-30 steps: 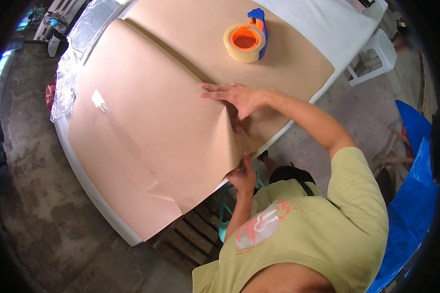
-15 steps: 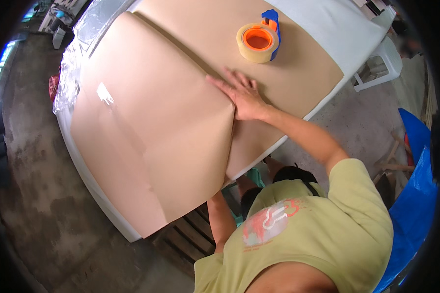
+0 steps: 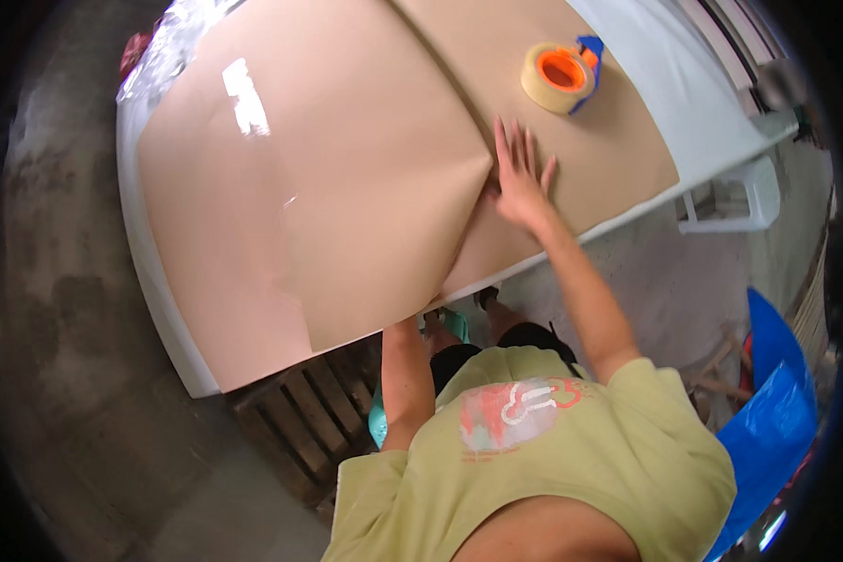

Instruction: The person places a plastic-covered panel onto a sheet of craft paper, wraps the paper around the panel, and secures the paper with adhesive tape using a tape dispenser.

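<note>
A large sheet of brown paper (image 3: 365,169) lies folded over on the white-covered table, its raised flap coming to a point near the middle. My right hand (image 3: 523,192) rests beside that point with fingers spread, touching the lower layer of brown paper (image 3: 618,140). Just beyond the fingertips stands a roll of clear tape (image 3: 541,82) on an orange and blue dispenser (image 3: 585,66). My left forearm (image 3: 406,375) reaches up to the near edge of the paper; the left hand is hidden beneath the flap, so its fingers do not show.
Clear plastic film (image 3: 173,47) hangs at the table's far left corner. A slatted wooden pallet (image 3: 295,403) lies on the floor under the near edge. To the right are a white plastic stool (image 3: 763,192) and a blue sheet (image 3: 768,421).
The view has shifted, so table and tape sit differently in it. My right hand has come off the flap's edge onto the paper to its right. My left hand stays under the flap.
</note>
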{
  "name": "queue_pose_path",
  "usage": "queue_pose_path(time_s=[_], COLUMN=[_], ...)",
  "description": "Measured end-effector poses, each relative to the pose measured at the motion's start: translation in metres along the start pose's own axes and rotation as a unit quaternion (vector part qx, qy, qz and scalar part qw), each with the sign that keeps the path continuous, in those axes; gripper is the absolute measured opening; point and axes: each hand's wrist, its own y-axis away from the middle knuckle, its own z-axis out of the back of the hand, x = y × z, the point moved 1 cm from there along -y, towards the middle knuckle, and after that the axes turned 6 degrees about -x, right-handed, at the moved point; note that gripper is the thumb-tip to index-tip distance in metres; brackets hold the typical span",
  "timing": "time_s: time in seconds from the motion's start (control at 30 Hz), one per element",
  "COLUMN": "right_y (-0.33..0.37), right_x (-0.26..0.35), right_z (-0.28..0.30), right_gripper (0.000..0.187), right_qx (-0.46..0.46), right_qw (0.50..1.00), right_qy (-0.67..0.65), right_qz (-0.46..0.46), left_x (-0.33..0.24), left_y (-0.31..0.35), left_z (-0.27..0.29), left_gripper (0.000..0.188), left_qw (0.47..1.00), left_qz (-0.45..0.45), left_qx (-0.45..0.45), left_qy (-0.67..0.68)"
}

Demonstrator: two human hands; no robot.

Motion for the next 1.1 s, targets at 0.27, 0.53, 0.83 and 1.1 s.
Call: queue_pose_path(time_s=[0.27,0.53,0.83,1.1], right_y=[0.146,0.011,0.08,0.142], right_x=[0.023,0.031,0.027,0.081], right_z=[-0.036,0.031,-0.038,0.085], right_gripper=[0.071,0.092,0.095,0.057], right_qx=[0.077,0.06,0.025,0.383], right_qw=[0.964,0.844,0.898,0.885], right_qy=[0.052,-0.458,-0.413,-0.198], right_qz=[0.249,-0.274,-0.149,-0.175], left_x=[-0.028,0.129,0.134,0.113], left_y=[0.064,-0.041,-0.054,0.057], left_z=[0.105,0.153,0.09,0.166], left_gripper=[0.025,0.085,0.101,0.072], left_qw=[0.92,0.779,0.741,0.856], left_qz=[-0.129,0.494,0.497,0.327], left_qx=[0.29,0.036,-0.043,0.263], left_qy=[0.229,0.384,0.449,0.301])
